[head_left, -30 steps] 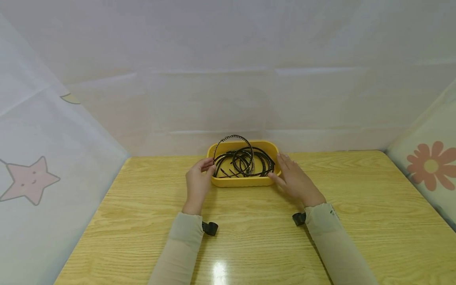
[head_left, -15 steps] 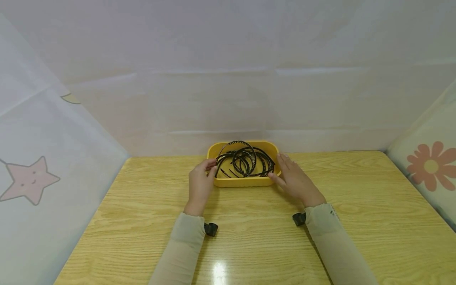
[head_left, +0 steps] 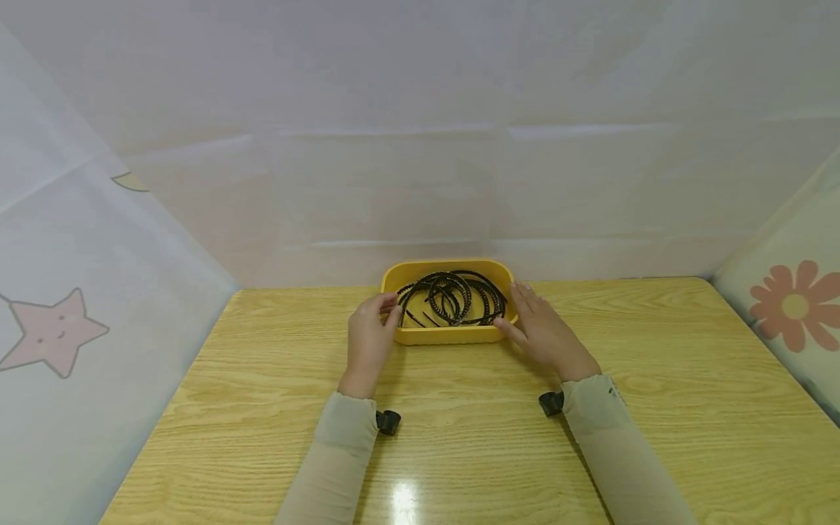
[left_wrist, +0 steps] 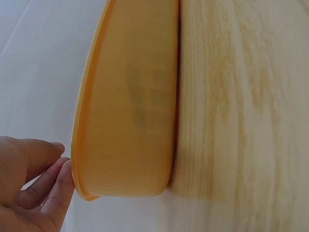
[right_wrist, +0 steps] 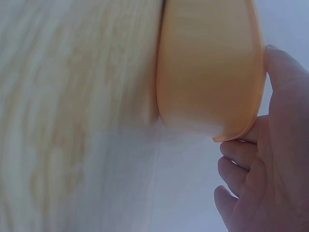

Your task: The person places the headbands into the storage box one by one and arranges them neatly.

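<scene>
A yellow plastic bin [head_left: 453,336] stands at the back of the table, with several black toothed headbands [head_left: 469,295] lying in a tangle inside it. At the bin's left end is my left hand [head_left: 369,335], thumb and fingers slightly apart at the rim. The left wrist view shows those fingertips [left_wrist: 65,171] against the rim, with nothing visible between thumb and fingers. My right hand [head_left: 547,332] rests on the right end of the bin, its thumb on the front rim and its fingers straight along the side. The headbands are hidden in both wrist views.
The wood-grain table [head_left: 459,437] extends in front and to both sides of the bin. A pale cloth wall [head_left: 394,182] rises just behind it. Side panels carry a pink star [head_left: 60,332] and a red flower [head_left: 795,306].
The headband my left hand held upright above the bin has come down among the others. The left hand has shifted slightly right and let go of it. My right hand has stayed put.
</scene>
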Demonstrator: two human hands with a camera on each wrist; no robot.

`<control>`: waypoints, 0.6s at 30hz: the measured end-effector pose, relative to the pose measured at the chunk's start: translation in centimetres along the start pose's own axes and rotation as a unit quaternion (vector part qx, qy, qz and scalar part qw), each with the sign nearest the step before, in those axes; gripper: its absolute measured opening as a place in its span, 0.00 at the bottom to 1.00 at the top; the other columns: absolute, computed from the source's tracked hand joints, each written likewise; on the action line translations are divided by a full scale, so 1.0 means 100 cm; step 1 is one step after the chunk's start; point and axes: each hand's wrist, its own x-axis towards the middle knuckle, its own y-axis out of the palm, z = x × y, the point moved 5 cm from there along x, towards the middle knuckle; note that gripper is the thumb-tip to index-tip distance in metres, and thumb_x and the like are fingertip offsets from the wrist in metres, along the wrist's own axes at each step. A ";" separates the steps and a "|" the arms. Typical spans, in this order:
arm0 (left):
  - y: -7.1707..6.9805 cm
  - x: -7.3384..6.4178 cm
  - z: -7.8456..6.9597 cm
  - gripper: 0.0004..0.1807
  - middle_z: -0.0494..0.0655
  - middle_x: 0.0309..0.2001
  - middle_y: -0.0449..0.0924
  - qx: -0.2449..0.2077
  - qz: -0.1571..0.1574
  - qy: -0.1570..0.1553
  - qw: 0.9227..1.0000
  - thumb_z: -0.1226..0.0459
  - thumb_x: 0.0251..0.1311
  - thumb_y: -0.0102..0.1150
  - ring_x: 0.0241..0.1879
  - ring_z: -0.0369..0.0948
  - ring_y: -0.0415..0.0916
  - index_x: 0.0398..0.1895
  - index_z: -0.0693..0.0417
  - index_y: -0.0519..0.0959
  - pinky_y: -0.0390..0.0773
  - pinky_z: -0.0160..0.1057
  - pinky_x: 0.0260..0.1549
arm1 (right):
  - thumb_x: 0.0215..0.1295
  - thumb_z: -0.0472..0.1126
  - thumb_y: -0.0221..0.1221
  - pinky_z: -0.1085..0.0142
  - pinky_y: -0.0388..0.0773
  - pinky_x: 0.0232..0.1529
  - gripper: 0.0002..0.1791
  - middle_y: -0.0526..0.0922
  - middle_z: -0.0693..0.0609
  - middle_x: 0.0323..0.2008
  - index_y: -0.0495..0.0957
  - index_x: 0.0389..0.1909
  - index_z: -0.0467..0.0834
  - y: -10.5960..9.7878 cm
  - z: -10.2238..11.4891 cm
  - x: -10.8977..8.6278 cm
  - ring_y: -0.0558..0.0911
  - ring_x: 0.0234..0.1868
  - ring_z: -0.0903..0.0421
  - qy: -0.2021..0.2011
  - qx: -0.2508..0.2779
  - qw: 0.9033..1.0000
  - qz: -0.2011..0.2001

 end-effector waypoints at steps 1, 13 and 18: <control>0.000 0.000 0.000 0.12 0.57 0.46 0.86 0.000 0.001 -0.003 1.000 0.70 0.67 0.64 0.45 0.51 0.85 0.51 0.64 0.84 0.86 0.46 0.43 | 0.79 0.64 0.42 0.42 0.43 0.78 0.47 0.45 0.35 0.80 0.42 0.80 0.32 0.000 0.000 0.000 0.46 0.80 0.38 0.000 0.000 1.000 -0.001; -0.008 0.002 0.014 0.11 0.56 0.45 0.86 -0.006 0.004 -0.011 1.000 0.68 0.69 0.61 0.45 0.50 0.85 0.51 0.63 0.84 0.87 0.48 0.41 | 0.79 0.65 0.42 0.42 0.45 0.77 0.47 0.44 0.37 0.80 0.43 0.80 0.33 0.006 -0.002 0.000 0.47 0.80 0.38 -0.003 0.011 1.000 -0.001; -0.024 0.003 0.029 0.13 0.57 0.48 0.85 0.004 0.004 -0.012 1.000 0.67 0.71 0.59 0.48 0.51 0.83 0.55 0.62 0.82 0.86 0.50 0.42 | 0.80 0.64 0.42 0.38 0.45 0.76 0.45 0.45 0.37 0.80 0.45 0.80 0.34 0.010 -0.008 0.000 0.47 0.79 0.36 -0.003 0.040 0.999 -0.001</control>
